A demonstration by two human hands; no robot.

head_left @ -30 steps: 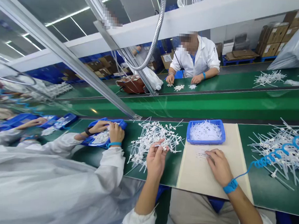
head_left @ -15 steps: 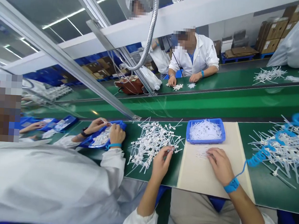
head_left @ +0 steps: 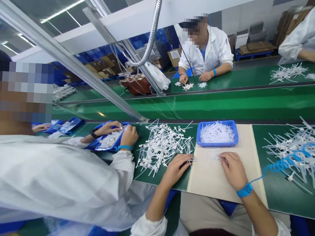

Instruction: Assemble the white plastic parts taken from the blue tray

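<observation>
My left hand [head_left: 176, 169] is closed in a pinch at the left edge of the beige board [head_left: 209, 180]. A thin white plastic piece [head_left: 193, 160] pokes out from its fingertips. Just left of that hand lies a heap of white plastic tubes with small fittings [head_left: 162, 145]. My right hand [head_left: 233, 169], a blue strap [head_left: 245, 190] at its wrist, rests on the board with thumb and fingers drawn together. Its fingertips touch a few thin clear slivers [head_left: 213, 156]; whether one is pinched there is too small to tell. Behind them stands a blue tray [head_left: 217, 146] full of small translucent pieces.
Another heap of white tubes [head_left: 302, 151] lies at the right, under the strap's coiled blue cord [head_left: 285, 161]. A co-worker's hand [head_left: 129, 136] works over a blue tray at my left. A metal post [head_left: 118, 103] slants down to the bench. Another worker [head_left: 206, 53] sits opposite.
My left hand has moved right, from the tube heap to the edge of the board, with its small piece. The right hand stays nearly in place. The view has shifted, and another worker appears at upper right.
</observation>
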